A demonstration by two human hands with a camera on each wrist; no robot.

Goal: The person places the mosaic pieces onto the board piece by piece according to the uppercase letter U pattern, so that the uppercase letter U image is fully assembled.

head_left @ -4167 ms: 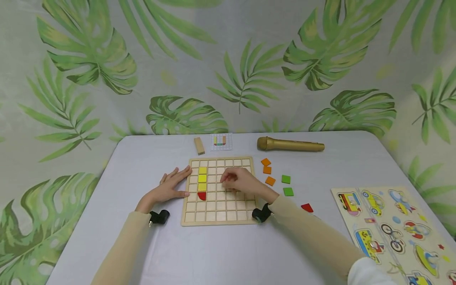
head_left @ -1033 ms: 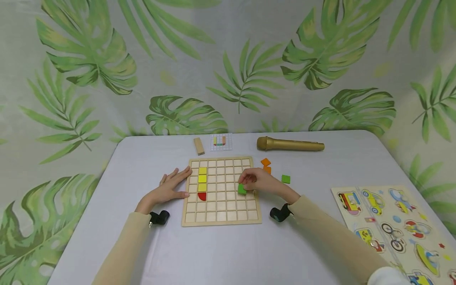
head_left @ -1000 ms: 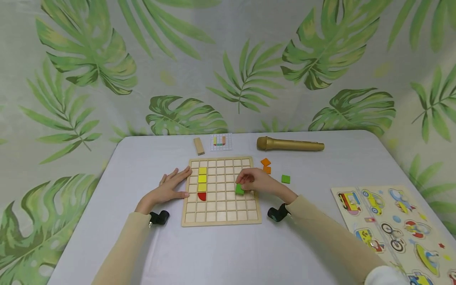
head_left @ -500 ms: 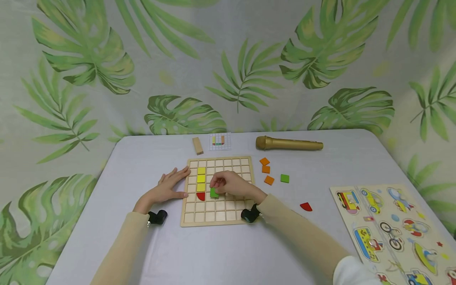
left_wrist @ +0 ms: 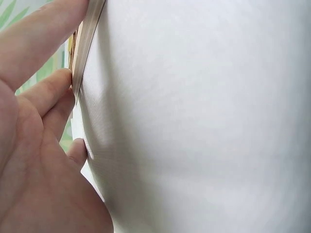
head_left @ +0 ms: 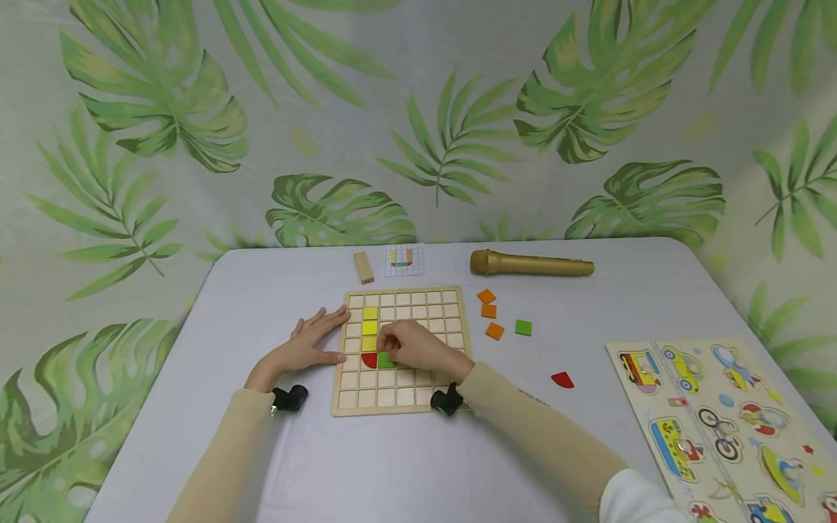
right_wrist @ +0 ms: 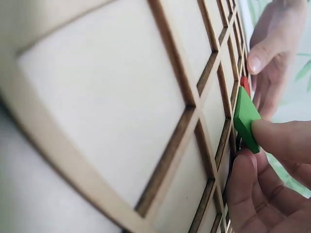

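A wooden grid board point(head_left: 405, 408) lies on the table. Three yellow square tiles point(head_left: 370, 327) form a column in it, with a red quarter-round tile point(head_left: 369, 360) just below them. My right hand point(head_left: 418, 346) pinches a green square tile point(right_wrist: 247, 119) between thumb and fingers, at the cell right of the red tile. In the right wrist view the green tile stands tilted at the grid ridges. My left hand point(head_left: 304, 344) rests with spread fingers against the board's left edge; the left wrist view shows its fingertips point(left_wrist: 60, 77) touching the board's side.
Right of the board lie several loose tiles: orange squares point(head_left: 489, 311), one green square point(head_left: 523, 327) and a red quarter-round piece point(head_left: 562, 380). Behind stand a wooden block point(head_left: 363, 267), a pattern card point(head_left: 404, 260) and a gold microphone point(head_left: 531, 263). A picture puzzle board point(head_left: 713, 407) lies at right.
My right hand has picked up a green tile from the right side and carried it left across the board to beside the red tile. My left hand has stayed in place.
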